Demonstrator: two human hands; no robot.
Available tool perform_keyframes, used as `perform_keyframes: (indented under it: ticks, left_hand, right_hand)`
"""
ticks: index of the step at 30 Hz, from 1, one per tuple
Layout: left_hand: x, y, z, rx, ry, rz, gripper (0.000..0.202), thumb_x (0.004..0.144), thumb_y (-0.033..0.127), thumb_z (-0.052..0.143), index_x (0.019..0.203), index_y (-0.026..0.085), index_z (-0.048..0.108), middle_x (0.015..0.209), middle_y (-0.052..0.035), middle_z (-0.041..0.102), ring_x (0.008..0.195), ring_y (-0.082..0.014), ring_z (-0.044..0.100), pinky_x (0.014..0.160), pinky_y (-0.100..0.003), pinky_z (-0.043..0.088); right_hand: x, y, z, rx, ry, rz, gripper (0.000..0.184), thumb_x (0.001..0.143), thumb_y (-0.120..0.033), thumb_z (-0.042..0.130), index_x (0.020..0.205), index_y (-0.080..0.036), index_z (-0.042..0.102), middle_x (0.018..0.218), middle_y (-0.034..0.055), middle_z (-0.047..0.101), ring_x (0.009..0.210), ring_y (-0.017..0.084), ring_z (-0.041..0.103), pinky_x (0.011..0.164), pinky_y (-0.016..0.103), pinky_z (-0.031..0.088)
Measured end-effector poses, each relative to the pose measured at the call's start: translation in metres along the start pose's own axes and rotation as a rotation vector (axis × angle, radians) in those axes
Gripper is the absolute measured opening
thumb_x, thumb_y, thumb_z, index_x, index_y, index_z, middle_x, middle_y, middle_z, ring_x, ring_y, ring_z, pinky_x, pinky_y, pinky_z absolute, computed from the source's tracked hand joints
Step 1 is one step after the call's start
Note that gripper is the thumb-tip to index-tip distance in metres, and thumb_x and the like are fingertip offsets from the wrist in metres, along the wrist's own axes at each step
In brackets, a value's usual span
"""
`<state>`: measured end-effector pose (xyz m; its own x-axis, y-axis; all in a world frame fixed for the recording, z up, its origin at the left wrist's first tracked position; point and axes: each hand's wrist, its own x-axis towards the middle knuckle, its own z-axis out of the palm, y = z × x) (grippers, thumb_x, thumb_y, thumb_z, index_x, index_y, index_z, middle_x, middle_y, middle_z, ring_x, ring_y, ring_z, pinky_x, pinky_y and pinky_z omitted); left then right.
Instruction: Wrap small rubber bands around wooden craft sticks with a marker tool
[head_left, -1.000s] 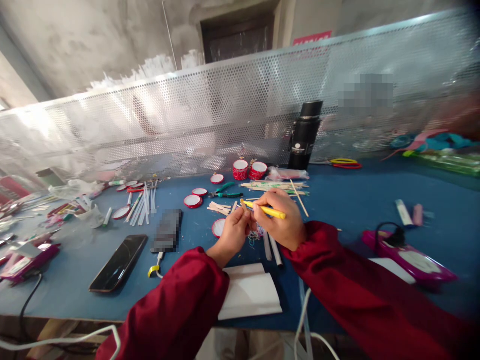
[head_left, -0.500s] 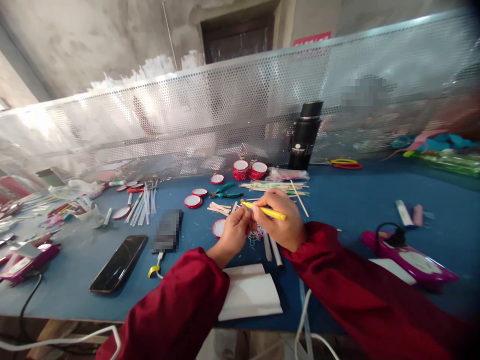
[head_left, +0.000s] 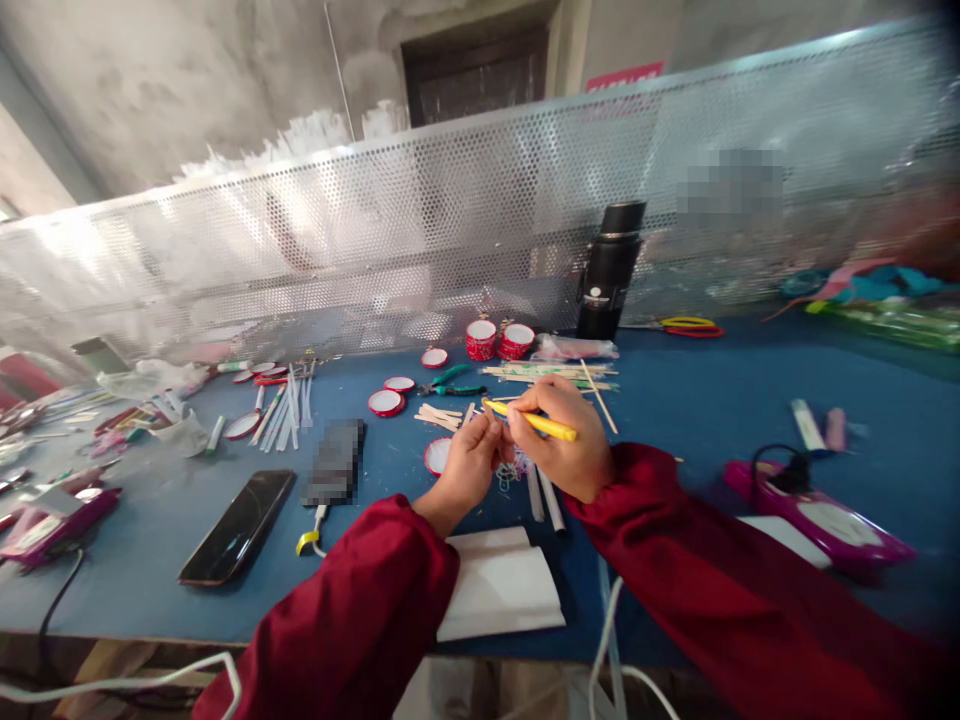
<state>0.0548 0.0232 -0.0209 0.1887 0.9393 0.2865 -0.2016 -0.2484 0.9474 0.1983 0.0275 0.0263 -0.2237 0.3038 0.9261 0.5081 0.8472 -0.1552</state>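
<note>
My right hand (head_left: 566, 435) is closed around a yellow pen-like tool (head_left: 546, 425), its tip pointing left above my left fingers. Close against it, my left hand (head_left: 472, 460) is pinched shut; what its fingertips hold is too small to make out. Just left of that hand lies a round red-rimmed white disc (head_left: 436, 457), partly covered by it. Thin wooden sticks (head_left: 441, 415) lie behind the left hand. Below the right hand are small colourful loops (head_left: 508, 478) and translucent glue sticks (head_left: 553, 503). A folded white paper (head_left: 506, 590) lies between my forearms.
Behind my hands are green-handled pliers (head_left: 454, 388), stacked red drum-like pieces (head_left: 481, 338) and a black thermos (head_left: 611, 270). A phone (head_left: 238, 527) and power bank (head_left: 335, 460) lie left. A magenta device (head_left: 825, 515) sits right. A perforated metal panel (head_left: 360, 230) borders the back.
The yellow tool's rear end has shifted slightly right and down in my right hand. My left hand is almost still, and the table things have stayed put.
</note>
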Motion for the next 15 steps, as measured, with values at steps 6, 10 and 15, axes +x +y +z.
perform_keyframes:
  ticks: [6, 10, 15]
  left_hand:
    - [0.000, -0.003, 0.000, 0.002, -0.004, 0.006, 0.051, 0.084, 0.066, 0.062, 0.069, 0.019, 0.051, 0.055, 0.0040, 0.049, 0.049, -0.0079, 0.036, 0.049, -0.026, 0.025]
    - [-0.001, -0.001, 0.000, -0.012, 0.009, -0.014, 0.052, 0.082, 0.068, 0.063, 0.070, 0.018, 0.053, 0.056, 0.0027, 0.053, 0.048, -0.0081, 0.037, 0.048, -0.026, 0.025]
    - [-0.003, 0.008, 0.003, -0.069, 0.001, -0.053, 0.054, 0.079, 0.069, 0.065, 0.069, 0.017, 0.054, 0.054, 0.0032, 0.051, 0.046, -0.0072, 0.036, 0.048, -0.025, 0.023]
  right_hand:
    - [-0.001, 0.005, 0.003, -0.001, -0.034, -0.018, 0.013, 0.089, -0.019, 0.060, 0.080, -0.026, 0.055, 0.069, -0.0016, 0.065, 0.066, 0.019, 0.055, 0.078, 0.039, 0.047]
    - [0.000, 0.006, 0.001, -0.030, -0.037, -0.015, 0.014, 0.089, -0.019, 0.059, 0.078, -0.025, 0.054, 0.068, -0.0016, 0.065, 0.064, 0.018, 0.055, 0.079, 0.039, 0.046]
    - [0.000, 0.006, -0.003, -0.035, 0.013, 0.017, 0.014, 0.089, -0.019, 0.059, 0.078, -0.025, 0.055, 0.070, 0.0001, 0.065, 0.069, 0.019, 0.057, 0.071, 0.037, 0.046]
